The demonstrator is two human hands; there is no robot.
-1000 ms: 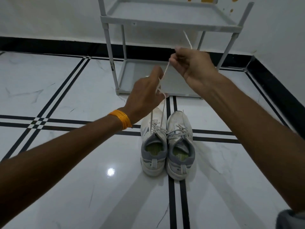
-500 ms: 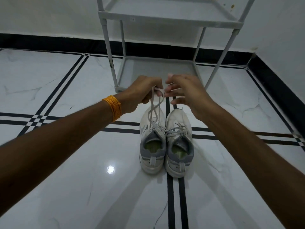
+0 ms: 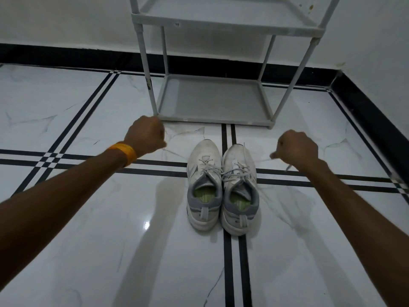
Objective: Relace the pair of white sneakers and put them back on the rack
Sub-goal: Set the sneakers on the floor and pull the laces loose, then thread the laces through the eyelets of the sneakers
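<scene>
Two hands: left hand (image 3: 145,136) fisted, lace probably inside; right hand (image 3: 296,148) fingers (image 3: 279,144) pinching lace (image 3: 262,160).
Sneakers (image 3: 222,187): between both fists, on floor (image 3: 88,240).

The rack (image 3: 221,21) is cut off by the top edge, so only its lower two shelves show. Both fists face away, hiding the fingers: whatever the left hand (image 3: 145,135) grips cannot be told, and the lace (image 3: 262,160) vanishes into the right hand (image 3: 297,148).
</scene>
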